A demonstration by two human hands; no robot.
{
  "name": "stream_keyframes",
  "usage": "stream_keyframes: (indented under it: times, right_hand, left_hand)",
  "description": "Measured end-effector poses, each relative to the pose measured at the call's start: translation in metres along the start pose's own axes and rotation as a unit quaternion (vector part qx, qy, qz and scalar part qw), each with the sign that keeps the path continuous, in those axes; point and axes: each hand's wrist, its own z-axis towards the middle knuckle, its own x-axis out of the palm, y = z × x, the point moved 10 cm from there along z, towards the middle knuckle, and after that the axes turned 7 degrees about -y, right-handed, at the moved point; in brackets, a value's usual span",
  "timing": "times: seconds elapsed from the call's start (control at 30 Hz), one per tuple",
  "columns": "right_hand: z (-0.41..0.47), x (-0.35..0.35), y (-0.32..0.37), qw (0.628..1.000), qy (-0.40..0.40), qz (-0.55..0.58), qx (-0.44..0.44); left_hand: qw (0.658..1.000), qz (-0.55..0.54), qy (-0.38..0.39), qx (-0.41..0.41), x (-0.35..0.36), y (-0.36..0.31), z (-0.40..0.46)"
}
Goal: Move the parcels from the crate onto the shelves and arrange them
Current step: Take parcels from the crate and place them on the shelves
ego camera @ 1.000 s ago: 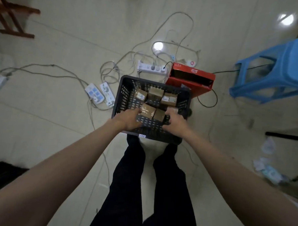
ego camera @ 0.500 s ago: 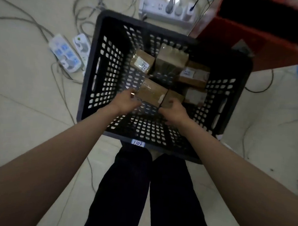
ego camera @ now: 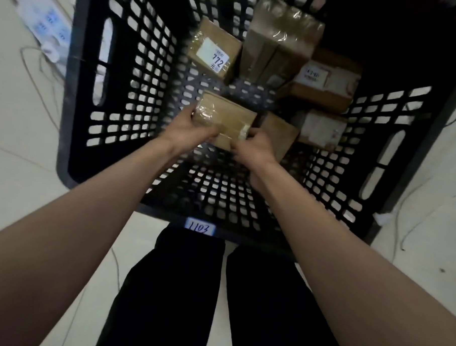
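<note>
Early stage, no shelves in view. Black crate [ego camera: 81,93] fills frame w/ approx 6 brown parcels inside. Left hand [ego camera: 189,132] + right hand [ego camera: 254,150] both grip taped parcel [ego camera: 224,120] at center. Parcel w/ 772 label [ego camera: 213,54] upper center; rest upper right, untouched.
</note>
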Motion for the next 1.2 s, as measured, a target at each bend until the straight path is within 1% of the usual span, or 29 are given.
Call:
stream_keyframes:
  times: [0.13,0.27,0.4,0.47,0.57,0.7,0.8,0.87,0.93,1.03,1.2]
  right_hand:
    - [-0.054,-0.011,0.006,0.998,0.028,0.048,0.011]
    - [-0.137,-0.04,0.017,0.993,0.056,0.1,0.032]
    - [-0.224,-0.079,0.028,0.992,0.061,0.107,0.036]
    - [-0.27,-0.104,0.037,0.991,0.058,0.12,0.033]
    - [-0.336,-0.143,0.052,0.988,0.064,0.14,0.03]
    - [-0.413,-0.204,0.083,0.982,0.084,0.171,0.009]
    - [-0.462,-0.242,0.112,0.958,0.125,0.256,0.012]
    - [-0.491,-0.261,0.134,0.947,0.153,0.282,-0.002]
    - [-0.517,-0.275,0.158,0.942,0.178,0.28,-0.042]
    - [-0.551,-0.299,0.19,0.932,0.202,0.283,-0.102]
    - [-0.588,-0.343,0.212,0.918,0.188,0.308,-0.165]
  left_hand:
    - [0.999,-0.046,-0.008,-0.012,-0.037,-0.008,-0.058]
    - [0.991,-0.102,-0.063,-0.054,-0.08,-0.023,-0.133]
    - [0.973,-0.183,-0.099,-0.1,-0.106,-0.054,-0.22]
    - [0.969,-0.196,-0.113,-0.101,-0.118,-0.075,-0.264]
    - [0.967,-0.207,-0.104,-0.106,-0.133,-0.108,-0.327]
    - [0.972,-0.219,-0.063,-0.049,-0.153,-0.172,-0.409]
    - [0.967,-0.25,-0.045,0.021,-0.175,-0.228,-0.467]
    - [0.964,-0.255,-0.024,0.066,-0.185,-0.261,-0.5]
    - [0.965,-0.238,-0.003,0.112,-0.188,-0.293,-0.53]
    - [0.961,-0.232,0.018,0.148,-0.193,-0.331,-0.568]
    - [0.95,-0.224,0.053,0.21,-0.196,-0.381,-0.615]
